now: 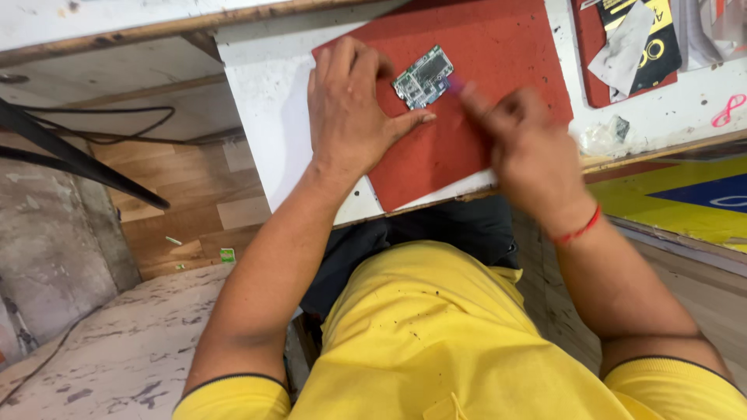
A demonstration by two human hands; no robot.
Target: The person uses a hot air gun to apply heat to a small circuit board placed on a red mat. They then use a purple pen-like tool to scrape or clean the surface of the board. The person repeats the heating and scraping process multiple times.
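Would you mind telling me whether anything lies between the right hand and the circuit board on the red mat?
Nothing visible does. The right hand, blurred, holds a small purple tool whose tip is at the circuit board's right edge. The left hand rests on the red mat at the board's left side.

Bright, even daylight; motion blur on right hand.

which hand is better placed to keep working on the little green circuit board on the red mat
Right, probably. The right hand already has a small purple-tipped tool at the edge of the circuit board, though it is motion-blurred. The left hand lies flat on the red mat, bracing the board's other side.
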